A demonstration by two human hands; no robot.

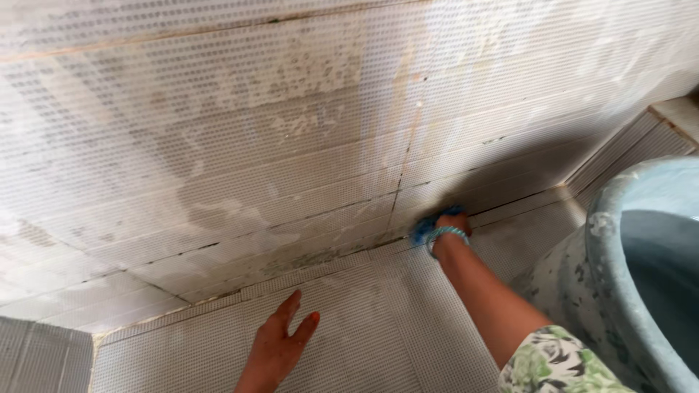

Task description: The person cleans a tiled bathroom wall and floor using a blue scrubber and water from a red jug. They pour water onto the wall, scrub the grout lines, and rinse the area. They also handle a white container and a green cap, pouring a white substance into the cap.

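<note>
The right hand (453,223) has its grip closed on a blue scrubbing pad (428,225), pressed into the seam where the stained white dotted-tile wall (291,131) meets the tiled floor (378,320). A blue-green bangle (445,234) circles that wrist. The left hand (280,342) lies flat on the floor, grip wide, holding nothing. A large pale blue tub (619,218) stands just beside the right arm.
</note>
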